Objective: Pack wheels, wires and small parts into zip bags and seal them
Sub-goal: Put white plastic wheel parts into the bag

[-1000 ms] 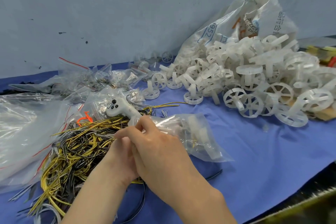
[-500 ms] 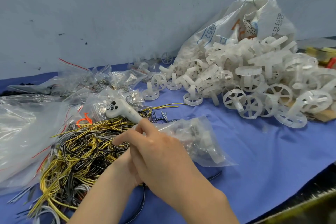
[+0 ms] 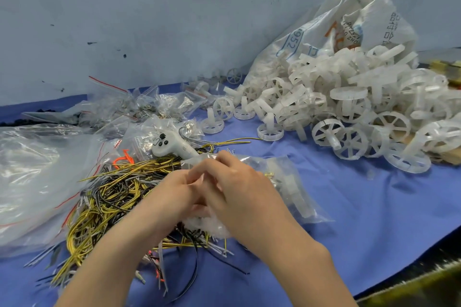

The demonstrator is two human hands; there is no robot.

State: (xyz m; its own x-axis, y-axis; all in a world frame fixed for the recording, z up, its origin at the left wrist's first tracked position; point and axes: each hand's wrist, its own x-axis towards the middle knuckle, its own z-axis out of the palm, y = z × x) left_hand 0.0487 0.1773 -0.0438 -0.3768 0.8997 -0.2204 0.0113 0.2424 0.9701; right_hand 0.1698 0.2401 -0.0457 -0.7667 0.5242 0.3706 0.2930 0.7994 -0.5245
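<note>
You are pinching the clear zip bag with both your left hand and right hand, fingers curled together, just above the yellow-and-black wire pile, wrists angling inward.

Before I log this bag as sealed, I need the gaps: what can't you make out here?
- Head view: the zip bag mouth lies under the left hand and right hand, so the seal can't be judged.
- Bag contents blur behind crinkled plastic: pale parts, uncountable.
- The wheels run off the right edge.
- The sack print is too small to read fully.
</note>
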